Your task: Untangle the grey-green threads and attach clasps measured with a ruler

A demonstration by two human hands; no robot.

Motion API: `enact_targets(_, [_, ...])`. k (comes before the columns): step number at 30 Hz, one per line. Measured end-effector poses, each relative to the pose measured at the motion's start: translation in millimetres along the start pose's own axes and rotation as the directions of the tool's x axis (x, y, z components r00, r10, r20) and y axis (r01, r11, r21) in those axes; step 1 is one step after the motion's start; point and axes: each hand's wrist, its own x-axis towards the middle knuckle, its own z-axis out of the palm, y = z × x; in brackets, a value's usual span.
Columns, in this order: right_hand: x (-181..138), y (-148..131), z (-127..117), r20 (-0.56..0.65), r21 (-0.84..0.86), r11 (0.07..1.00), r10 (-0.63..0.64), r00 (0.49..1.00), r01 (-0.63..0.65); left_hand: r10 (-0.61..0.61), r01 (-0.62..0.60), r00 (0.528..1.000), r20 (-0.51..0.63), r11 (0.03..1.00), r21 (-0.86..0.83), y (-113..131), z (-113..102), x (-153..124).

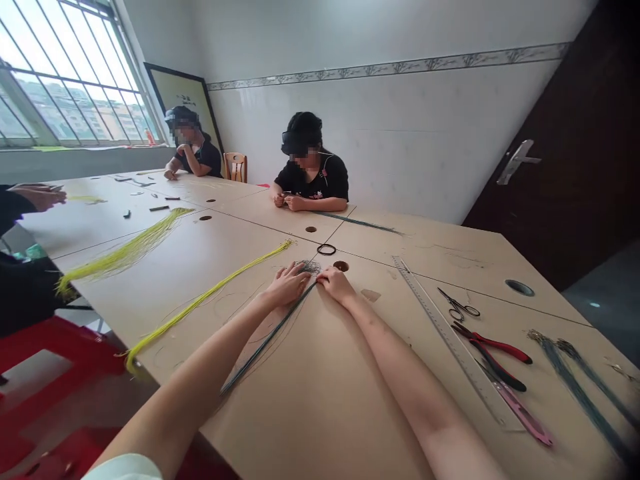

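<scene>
A thin bundle of dark blue-green strands [265, 345] runs from the table's front edge up between my forearms. Its far end spreads into a loose tangle of fine strands [311, 267]. My left hand [289, 285] lies on the table beside that tangle, fingers stretched out and partly over it. With thumb and fingers closed, my right hand [337, 284] pinches the bundle just below the tangle. Left of my hands stretches a long yellow strand bundle [215, 290]. A black ring [327, 249] lies just beyond my fingertips.
At right are a clear ruler [445, 333], small scissors [459, 308], red-and-black pliers [493, 350], a pink-handled tool [523, 413] and more blue-green bundles [570, 373]. A loose yellow bundle [130, 247] lies at left. Co-workers sit around the table [370, 427]. Red stools [65, 360] stand at lower left.
</scene>
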Motion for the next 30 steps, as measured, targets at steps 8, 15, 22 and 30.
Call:
enact_targets(8, [4,-2,5,0.004,-0.016,1.0,-0.001,1.0,0.001,0.046,-0.046,0.999,-0.024,0.999,0.006,-38,15,49])
enact_targets(15, [14,-7,8,0.046,-0.013,1.0,-0.022,0.999,0.022,0.14,-0.143,0.987,-0.077,0.989,-0.033,-54,4,55])
enact_targets(22, [23,-6,11,0.073,0.008,1.0,-0.025,0.997,0.024,-0.004,-0.007,0.998,-0.068,0.986,-0.166,-54,-31,6])
enact_targets(30, [22,-4,14,0.081,0.006,1.0,-0.027,0.996,0.027,0.018,-0.019,1.0,0.018,0.999,0.043,-57,-22,-60])
